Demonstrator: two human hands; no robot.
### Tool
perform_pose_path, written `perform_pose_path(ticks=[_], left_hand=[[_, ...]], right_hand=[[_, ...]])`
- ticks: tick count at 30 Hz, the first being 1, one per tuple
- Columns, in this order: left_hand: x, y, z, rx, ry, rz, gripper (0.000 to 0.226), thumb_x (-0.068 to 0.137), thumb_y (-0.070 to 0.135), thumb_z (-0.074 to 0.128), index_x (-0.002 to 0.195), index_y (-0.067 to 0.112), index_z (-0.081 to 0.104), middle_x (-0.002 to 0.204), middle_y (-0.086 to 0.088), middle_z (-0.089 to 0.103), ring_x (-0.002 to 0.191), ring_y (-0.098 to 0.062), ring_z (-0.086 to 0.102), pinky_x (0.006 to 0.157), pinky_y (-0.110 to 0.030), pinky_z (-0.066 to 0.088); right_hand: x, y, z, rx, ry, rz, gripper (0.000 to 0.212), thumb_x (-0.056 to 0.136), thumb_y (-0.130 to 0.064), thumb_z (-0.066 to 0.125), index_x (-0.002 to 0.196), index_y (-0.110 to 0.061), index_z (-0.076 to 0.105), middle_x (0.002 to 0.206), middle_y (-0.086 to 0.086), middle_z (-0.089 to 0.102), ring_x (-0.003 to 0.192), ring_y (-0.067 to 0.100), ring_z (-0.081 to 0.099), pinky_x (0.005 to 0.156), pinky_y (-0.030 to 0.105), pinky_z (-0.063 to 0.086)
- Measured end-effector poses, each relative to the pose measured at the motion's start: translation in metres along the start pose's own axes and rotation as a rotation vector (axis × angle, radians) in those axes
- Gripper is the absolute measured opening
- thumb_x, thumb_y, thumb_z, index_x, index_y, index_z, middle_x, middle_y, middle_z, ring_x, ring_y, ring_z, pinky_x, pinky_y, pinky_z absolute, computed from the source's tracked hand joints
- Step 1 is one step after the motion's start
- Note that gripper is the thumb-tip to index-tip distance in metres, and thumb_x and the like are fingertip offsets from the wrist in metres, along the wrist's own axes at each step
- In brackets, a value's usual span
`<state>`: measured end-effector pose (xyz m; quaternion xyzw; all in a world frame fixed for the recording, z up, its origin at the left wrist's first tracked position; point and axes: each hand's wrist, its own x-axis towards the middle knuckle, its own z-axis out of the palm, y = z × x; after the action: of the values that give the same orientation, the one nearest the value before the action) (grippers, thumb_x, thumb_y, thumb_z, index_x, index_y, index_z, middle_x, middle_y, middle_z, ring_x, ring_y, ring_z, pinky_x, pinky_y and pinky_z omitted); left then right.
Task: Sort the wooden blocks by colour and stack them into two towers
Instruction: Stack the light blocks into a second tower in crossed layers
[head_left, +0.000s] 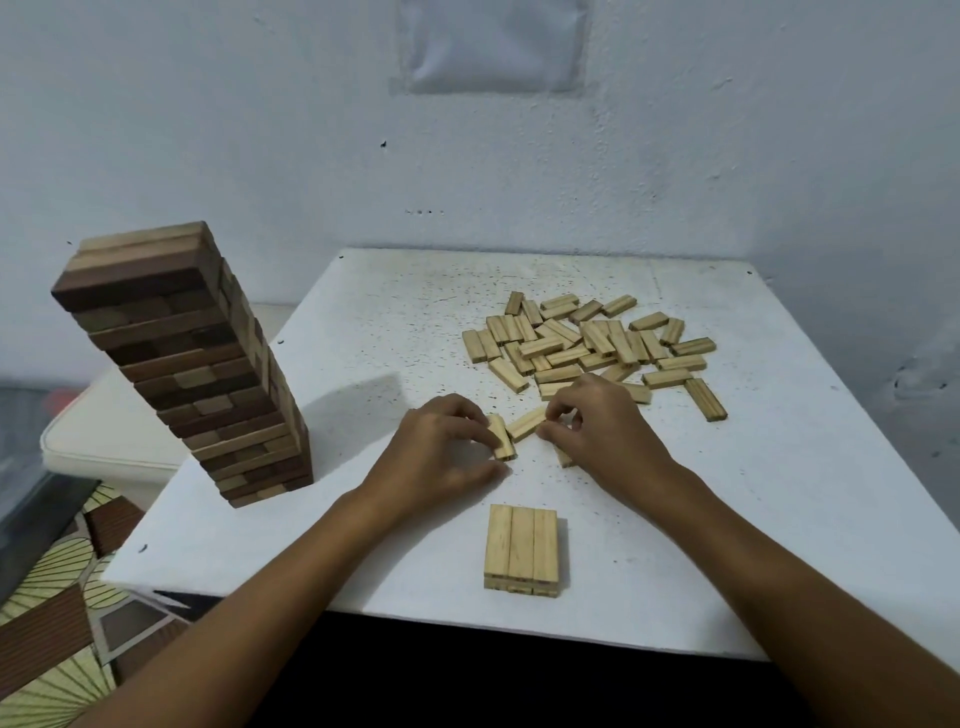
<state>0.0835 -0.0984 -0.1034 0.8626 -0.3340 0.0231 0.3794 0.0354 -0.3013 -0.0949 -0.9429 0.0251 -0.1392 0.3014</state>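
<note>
White wall stands behind a white table (363, 332) with little dark specks on it. On the left side of the table is a tall tower of dark brown blocks (187, 364) with some lighter ones mixed in near the top and bottom. It looks like it leans, but that may be the wide camera bending things.

Near the front edge sits a small start of a light tower (522, 553): three pale blocks side by side on top, long way pointing away from the person, with at least one more layer under them. Farther back on the right lies a messy pile of light blocks (587, 345).

Between the pile and the small stack, both hands are busy. The left hand (441, 457) has its fingers curled round one light block (503, 436), which points mostly away from the person. The right hand (597, 426) pinches the end of another light block (525, 423) that lies slanted, its far end up to the right. The two blocks meet near their ends.

The small stack is just in front of the hands, a bit nearer the right one. I think the next layer should go crossways on it.

A third block pokes out under the right hand, mostly hidden. How many layers the small stack has is hard to tell.
</note>
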Motion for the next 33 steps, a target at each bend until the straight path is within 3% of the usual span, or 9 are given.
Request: perform_pose_path(ticks=[4,10,12,16,20,24,27,33], left_hand=[[0.005,-0.001,-0.001,-0.006,-0.02,0.042,0.009,0.072,0.027,0.078,0.081,0.028,0.078,0.109,0.01,0.068,0.103,-0.002,0.061,0.087,-0.03,0.051],[0.004,-0.001,-0.002,-0.093,-0.067,0.04,0.029,0.069,0.02,0.074,0.098,0.025,0.076,0.115,0.009,0.069,0.107,0.0,0.062,0.09,-0.028,0.052],[0.004,-0.002,-0.002,-0.078,-0.062,0.049,0.031,0.069,0.021,0.075,0.099,0.026,0.075,0.113,0.011,0.069,0.106,-0.001,0.061,0.089,-0.03,0.052],[0.003,-0.004,-0.001,-0.051,-0.028,0.042,0.024,0.069,0.025,0.075,0.093,0.026,0.077,0.111,0.014,0.069,0.106,-0.002,0.059,0.088,-0.035,0.052],[0.004,-0.003,-0.002,-0.005,-0.013,0.037,0.025,0.068,0.03,0.073,0.093,0.025,0.077,0.114,0.01,0.069,0.108,-0.004,0.058,0.09,-0.034,0.05],[0.01,0.001,-0.006,0.025,-0.11,-0.048,0.055,0.065,0.041,0.076,0.118,0.027,0.068,0.126,0.007,0.061,0.117,-0.007,0.052,0.097,-0.032,0.045],[0.019,0.003,-0.006,0.085,-0.186,-0.116,0.074,0.067,0.045,0.083,0.134,0.032,0.054,0.119,0.005,0.053,0.11,-0.011,0.051,0.088,-0.027,0.043],[0.032,0.004,-0.002,0.055,-0.197,-0.093,0.068,0.069,0.037,0.084,0.131,0.031,0.057,0.117,0.003,0.056,0.108,-0.012,0.053,0.079,-0.02,0.038]], right_hand=[[0.005,-0.007,0.004,-0.009,0.026,0.008,0.017,0.089,-0.021,0.069,0.092,-0.006,0.076,0.094,0.007,0.064,0.08,0.016,0.059,0.07,0.028,0.049],[0.007,-0.01,0.0,0.114,-0.067,0.016,0.026,0.088,-0.009,0.063,0.113,-0.005,0.071,0.11,0.003,0.065,0.076,0.0,0.054,0.061,0.005,0.038],[0.007,-0.009,0.0,0.138,-0.102,-0.008,0.028,0.087,-0.007,0.063,0.115,-0.006,0.07,0.114,-0.001,0.063,0.075,-0.006,0.052,0.062,0.004,0.04],[0.006,-0.007,0.0,0.156,-0.164,-0.028,0.027,0.088,-0.01,0.066,0.114,-0.009,0.071,0.112,-0.001,0.068,0.087,0.002,0.059,0.077,0.017,0.049],[0.004,-0.006,0.0,0.186,-0.192,-0.029,0.028,0.086,-0.016,0.07,0.113,-0.012,0.071,0.109,-0.003,0.068,0.09,0.007,0.062,0.08,0.029,0.055],[0.002,-0.002,-0.01,0.198,-0.237,0.021,0.048,0.078,-0.018,0.076,0.125,-0.021,0.064,0.113,-0.005,0.065,0.091,0.007,0.061,0.07,0.025,0.052],[0.002,-0.002,-0.018,0.156,-0.323,0.013,0.059,0.075,-0.015,0.079,0.131,-0.021,0.06,0.117,-0.014,0.057,0.098,0.0,0.056,0.074,0.019,0.048],[0.001,-0.006,-0.014,0.182,-0.232,0.017,0.037,0.073,-0.011,0.081,0.109,-0.016,0.073,0.107,-0.009,0.066,0.096,0.007,0.061,0.087,0.035,0.055]])
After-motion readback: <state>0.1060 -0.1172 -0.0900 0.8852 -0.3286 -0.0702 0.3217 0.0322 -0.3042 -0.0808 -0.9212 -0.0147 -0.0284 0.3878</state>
